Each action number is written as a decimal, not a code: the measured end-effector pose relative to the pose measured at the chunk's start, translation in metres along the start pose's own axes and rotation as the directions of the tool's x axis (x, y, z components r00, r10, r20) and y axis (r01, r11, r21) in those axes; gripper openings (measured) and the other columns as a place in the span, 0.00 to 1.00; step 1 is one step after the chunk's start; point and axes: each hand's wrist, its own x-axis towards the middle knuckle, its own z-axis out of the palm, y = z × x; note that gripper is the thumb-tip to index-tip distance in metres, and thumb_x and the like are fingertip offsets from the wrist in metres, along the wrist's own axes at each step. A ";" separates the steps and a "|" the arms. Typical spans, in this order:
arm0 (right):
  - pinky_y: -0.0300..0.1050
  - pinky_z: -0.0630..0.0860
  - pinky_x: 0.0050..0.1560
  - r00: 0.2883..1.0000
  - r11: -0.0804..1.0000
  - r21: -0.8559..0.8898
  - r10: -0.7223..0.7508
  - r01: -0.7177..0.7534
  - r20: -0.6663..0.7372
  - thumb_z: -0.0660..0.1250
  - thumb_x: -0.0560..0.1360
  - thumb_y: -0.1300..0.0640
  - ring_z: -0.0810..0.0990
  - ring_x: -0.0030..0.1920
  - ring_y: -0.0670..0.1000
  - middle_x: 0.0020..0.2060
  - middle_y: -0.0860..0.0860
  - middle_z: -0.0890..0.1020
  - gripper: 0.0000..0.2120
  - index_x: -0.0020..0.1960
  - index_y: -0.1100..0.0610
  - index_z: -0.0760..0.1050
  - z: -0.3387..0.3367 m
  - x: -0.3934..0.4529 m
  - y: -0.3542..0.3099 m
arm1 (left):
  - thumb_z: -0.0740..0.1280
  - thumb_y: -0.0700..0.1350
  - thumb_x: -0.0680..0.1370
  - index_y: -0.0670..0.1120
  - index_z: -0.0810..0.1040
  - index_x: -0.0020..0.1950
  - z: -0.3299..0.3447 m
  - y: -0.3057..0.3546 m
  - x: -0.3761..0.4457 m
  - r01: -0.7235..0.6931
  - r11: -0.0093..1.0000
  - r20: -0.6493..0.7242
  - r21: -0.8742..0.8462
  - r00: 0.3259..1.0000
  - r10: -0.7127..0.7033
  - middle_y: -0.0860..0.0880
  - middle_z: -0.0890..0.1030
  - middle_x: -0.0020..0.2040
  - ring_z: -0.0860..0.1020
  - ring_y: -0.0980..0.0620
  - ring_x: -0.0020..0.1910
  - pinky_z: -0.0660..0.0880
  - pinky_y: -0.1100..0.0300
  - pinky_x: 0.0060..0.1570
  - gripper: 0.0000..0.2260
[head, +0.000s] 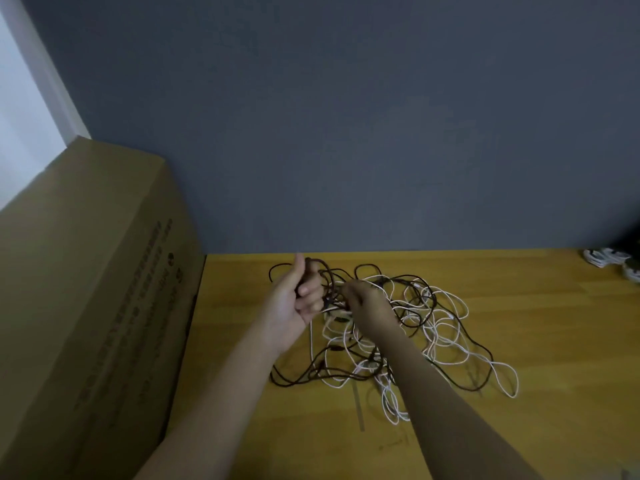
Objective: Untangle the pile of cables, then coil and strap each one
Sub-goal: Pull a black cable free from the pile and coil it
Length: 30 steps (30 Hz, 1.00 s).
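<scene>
A tangled pile of cables (412, 337) lies on the wooden table (554, 341), with dark brown cables and white cables (450, 344) looped through one another. My left hand (294, 303) is raised above the pile's far left side and grips a bunch of dark cable loops (325, 275), thumb pointing up. My right hand (367, 306) is just to its right, fingers curled and pinching dark strands in the middle of the tangle. Loose loops spread out to the right and toward me.
A large cardboard box (93, 306) stands along the table's left side. A grey wall (346, 133) rises behind the table. A small bundle of white cable (606, 258) lies at the far right. A thin grey strip (358, 407) lies on the wood near the pile.
</scene>
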 end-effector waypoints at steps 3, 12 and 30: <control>0.45 0.69 0.38 0.978 0.993 0.083 -0.100 0.086 0.184 0.60 0.81 0.54 0.75 0.36 0.50 0.38 0.51 0.81 0.10 0.55 0.56 0.78 0.026 -0.043 0.010 | 0.59 0.53 0.78 0.44 0.72 0.45 -0.004 0.002 0.007 -0.090 0.992 -0.090 0.087 0.991 0.098 0.53 0.68 0.29 0.63 0.59 0.23 0.64 0.67 0.26 0.12; 0.38 0.72 0.35 0.974 0.970 0.173 -0.194 0.172 0.116 0.64 0.75 0.59 0.75 0.34 0.43 0.35 0.39 0.78 0.08 0.51 0.47 0.75 0.014 -0.084 0.008 | 0.51 0.52 0.83 0.49 0.61 0.48 -0.036 -0.051 0.010 -0.097 -0.328 0.062 0.940 0.991 -0.116 0.46 0.78 0.41 0.77 0.45 0.37 0.70 0.51 0.32 0.09; 0.48 0.73 0.40 0.960 0.976 -0.068 -0.218 0.209 -0.176 0.69 0.76 0.58 0.76 0.43 0.54 0.44 0.52 0.77 0.04 0.48 0.59 0.78 -0.001 -0.051 0.034 | 0.64 0.47 0.79 0.51 0.81 0.36 -0.016 0.011 -0.015 0.036 0.531 0.102 0.847 0.968 -0.227 0.56 0.62 0.23 0.58 0.57 0.21 0.57 0.67 0.23 0.13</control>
